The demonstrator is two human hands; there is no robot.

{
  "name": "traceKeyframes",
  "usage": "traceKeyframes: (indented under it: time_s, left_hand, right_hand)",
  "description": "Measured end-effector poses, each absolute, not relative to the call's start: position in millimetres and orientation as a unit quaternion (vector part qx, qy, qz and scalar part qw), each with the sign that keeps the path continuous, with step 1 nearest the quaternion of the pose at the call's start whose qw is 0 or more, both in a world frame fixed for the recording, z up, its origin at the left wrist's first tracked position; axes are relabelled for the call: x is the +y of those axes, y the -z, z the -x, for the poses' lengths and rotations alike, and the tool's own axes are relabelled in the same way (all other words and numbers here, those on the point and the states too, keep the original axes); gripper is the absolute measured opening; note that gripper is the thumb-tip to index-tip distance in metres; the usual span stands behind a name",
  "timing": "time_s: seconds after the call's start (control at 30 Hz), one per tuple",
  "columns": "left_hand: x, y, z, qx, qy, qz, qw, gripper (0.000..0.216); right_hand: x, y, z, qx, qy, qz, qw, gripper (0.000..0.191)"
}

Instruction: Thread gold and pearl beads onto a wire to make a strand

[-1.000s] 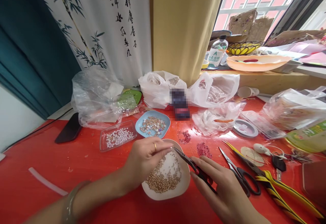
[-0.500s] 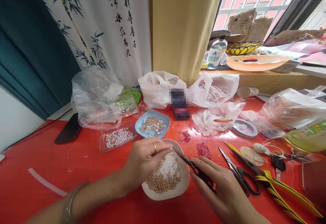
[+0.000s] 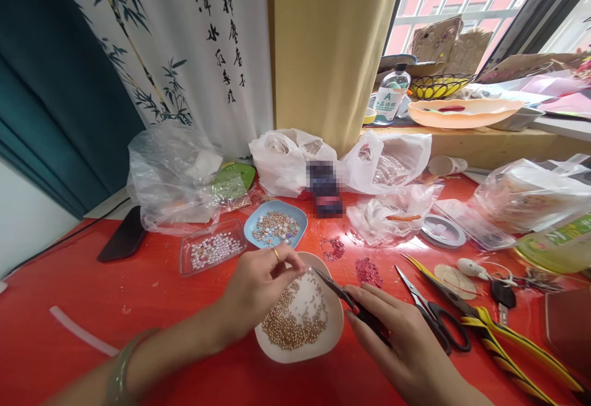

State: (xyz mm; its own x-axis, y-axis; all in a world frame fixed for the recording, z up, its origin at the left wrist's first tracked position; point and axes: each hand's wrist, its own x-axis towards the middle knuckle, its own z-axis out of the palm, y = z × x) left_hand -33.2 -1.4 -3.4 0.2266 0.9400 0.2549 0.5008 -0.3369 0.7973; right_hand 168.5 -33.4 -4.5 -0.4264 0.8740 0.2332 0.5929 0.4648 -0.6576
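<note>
My right hand (image 3: 397, 329) is closed around slim dark pliers (image 3: 341, 292), their narrow jaws pointing up and left. My left hand (image 3: 263, 283) pinches something tiny at the fingertips, close to the jaw tips; it is too small to make out. Both hands hover over a white dish (image 3: 318, 350) of small gold beads (image 3: 289, 326). Beyond my left hand, a blue dish (image 3: 300, 215) holds mixed gold and pale beads (image 3: 276, 227). Left of it stands a clear plastic tray (image 3: 187, 264) with white pearl beads (image 3: 217, 250).
To the right lie scissors (image 3: 431, 313), yellow-and-black pliers (image 3: 496, 338) and a key (image 3: 503, 295). Red flakes (image 3: 368, 272) are scattered behind the white dish. Plastic bags (image 3: 290, 159) line the back of the red table (image 3: 184, 357). A dark phone (image 3: 120, 239) lies at the left.
My left hand has drawn slightly left and its fingertips have moved a little away from the plier tips. My right hand has barely moved.
</note>
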Motion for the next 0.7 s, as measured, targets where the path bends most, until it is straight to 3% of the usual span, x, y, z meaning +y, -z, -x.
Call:
traceKeyframes:
  time_s: [0.27,0.53,0.7]
  left_hand:
    - [0.2,-2.7,35.2,0.404,-0.352,-0.823,0.190,0.018]
    - [0.8,-2.7,32.5,0.427,-0.359,-0.755,0.345,0.016]
    - [-2.1,1.1,30.9,0.421,-0.403,-0.733,0.351,0.013]
  right_hand:
    - [-34.3,3.3,-168.1,-0.809,-0.258,0.447,0.281,0.018]
    - [-35.6,3.4,-168.2,-0.814,-0.254,0.435,0.289,0.019]
    - [-35.9,6.7,-168.7,-0.813,-0.260,0.430,0.293,0.017]
